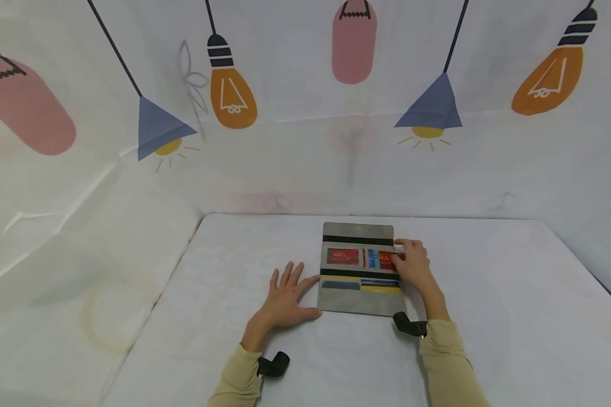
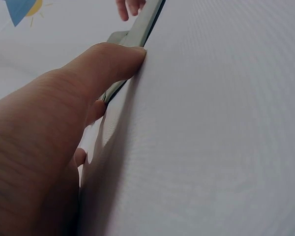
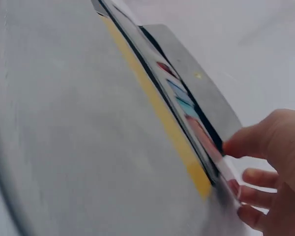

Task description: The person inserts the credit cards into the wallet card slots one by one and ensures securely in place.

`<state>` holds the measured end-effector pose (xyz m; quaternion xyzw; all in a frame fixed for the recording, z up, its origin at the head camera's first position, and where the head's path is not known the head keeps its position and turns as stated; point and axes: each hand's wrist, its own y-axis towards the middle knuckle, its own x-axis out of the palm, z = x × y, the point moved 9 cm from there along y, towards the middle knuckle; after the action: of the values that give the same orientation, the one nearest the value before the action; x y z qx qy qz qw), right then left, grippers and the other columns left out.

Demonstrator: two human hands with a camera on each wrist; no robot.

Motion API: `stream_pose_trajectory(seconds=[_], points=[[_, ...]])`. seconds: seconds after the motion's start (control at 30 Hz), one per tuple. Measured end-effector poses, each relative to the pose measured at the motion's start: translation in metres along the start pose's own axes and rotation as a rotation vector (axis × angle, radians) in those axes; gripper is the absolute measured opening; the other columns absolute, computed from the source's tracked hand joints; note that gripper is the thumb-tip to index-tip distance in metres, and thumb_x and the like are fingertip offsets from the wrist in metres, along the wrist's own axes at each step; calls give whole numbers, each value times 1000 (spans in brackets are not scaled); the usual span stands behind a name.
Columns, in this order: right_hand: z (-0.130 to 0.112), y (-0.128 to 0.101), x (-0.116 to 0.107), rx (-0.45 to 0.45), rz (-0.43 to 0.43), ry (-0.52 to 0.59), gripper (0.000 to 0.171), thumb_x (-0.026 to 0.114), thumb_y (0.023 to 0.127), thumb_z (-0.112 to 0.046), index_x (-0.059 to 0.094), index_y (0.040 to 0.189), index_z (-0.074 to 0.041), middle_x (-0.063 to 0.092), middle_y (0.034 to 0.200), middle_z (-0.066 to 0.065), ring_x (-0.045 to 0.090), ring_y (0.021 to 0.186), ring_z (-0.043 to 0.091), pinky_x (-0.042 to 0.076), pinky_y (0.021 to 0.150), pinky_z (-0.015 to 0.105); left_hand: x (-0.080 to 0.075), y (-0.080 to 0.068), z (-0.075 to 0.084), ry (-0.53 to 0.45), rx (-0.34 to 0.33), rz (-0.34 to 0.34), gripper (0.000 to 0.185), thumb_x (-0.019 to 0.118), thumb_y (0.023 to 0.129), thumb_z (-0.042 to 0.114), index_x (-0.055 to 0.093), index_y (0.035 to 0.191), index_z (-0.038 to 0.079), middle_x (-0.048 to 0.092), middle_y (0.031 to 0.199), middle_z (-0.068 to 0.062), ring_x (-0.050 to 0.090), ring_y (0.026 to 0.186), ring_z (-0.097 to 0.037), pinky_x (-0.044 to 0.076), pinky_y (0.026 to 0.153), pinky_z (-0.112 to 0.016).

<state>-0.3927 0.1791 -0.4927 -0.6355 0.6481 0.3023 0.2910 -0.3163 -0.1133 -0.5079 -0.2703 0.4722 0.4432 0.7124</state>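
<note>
A grey card wallet (image 1: pixel 358 302) lies opened flat on the white table, with dark bands across it. One red VIP card (image 1: pixel 343 256) shows in its left clear pocket. A second red card (image 1: pixel 385 260) is on the right side, beside a blue strip, and its end reaches the wallet's right edge. There my right hand (image 1: pixel 413 264) pinches that card's end between thumb and fingers; in the right wrist view the fingertips partly hide the contact. My left hand (image 1: pixel 284 301) rests at the wallet's left edge, fingers spread, with the thumb and index finger touching it.
Yellow and blue strips (image 1: pixel 340 282) run across the wallet's lower part. The white table (image 1: pixel 224 249) extends around it, and a white sheet printed with lamps and bulbs (image 1: pixel 295 152) rises behind. A black camera (image 1: pixel 275 364) sits on the left wrist, another (image 1: pixel 408 324) on the right.
</note>
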Motion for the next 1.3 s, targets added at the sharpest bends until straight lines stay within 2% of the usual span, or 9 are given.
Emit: stream_pose_trajectory(seconds=[0.33, 0.5, 0.67, 0.9, 1.3], points=[[16, -25, -13, 41, -67, -45, 61, 58, 94, -15, 33, 141, 16, 25, 143, 42, 24, 134, 56, 24, 110, 68, -2, -1, -1, -7, 1, 3, 75, 66, 84, 55, 45, 149, 25, 20, 163, -17, 6, 151, -40, 2, 115, -66], [19, -30, -12, 33, -90, -53, 60, 62, 93, -15, 38, 138, 17, 23, 146, 40, 22, 136, 56, 21, 112, 67, -2, 0, 0, -26, 7, 6, 75, 65, 85, 55, 45, 149, 24, 20, 163, -17, 5, 151, -41, 1, 114, -66], [16, -30, -9, 7, -41, -112, 56, 60, 94, -14, 41, 138, 15, 24, 147, 38, 24, 136, 55, 24, 111, 67, -1, 2, -1, -7, -4, 14, 75, 65, 85, 56, 44, 150, 26, 19, 164, -16, 4, 151, -40, 1, 115, -65], [13, -35, -7, 37, -7, -164, 56, 57, 95, -12, 37, 141, 14, 30, 143, 36, 27, 134, 51, 26, 111, 64, 3, 3, 1, -11, -8, 0, 75, 65, 85, 56, 43, 150, 27, 18, 164, -14, 3, 152, -39, 0, 116, -64], [3, -35, -8, 17, -1, -166, 49, 53, 97, -9, 41, 139, 14, 37, 139, 38, 33, 132, 53, 30, 109, 63, 3, 3, 1, -8, -10, 4, 76, 66, 84, 56, 44, 150, 27, 19, 164, -15, 3, 152, -38, 0, 115, -64]])
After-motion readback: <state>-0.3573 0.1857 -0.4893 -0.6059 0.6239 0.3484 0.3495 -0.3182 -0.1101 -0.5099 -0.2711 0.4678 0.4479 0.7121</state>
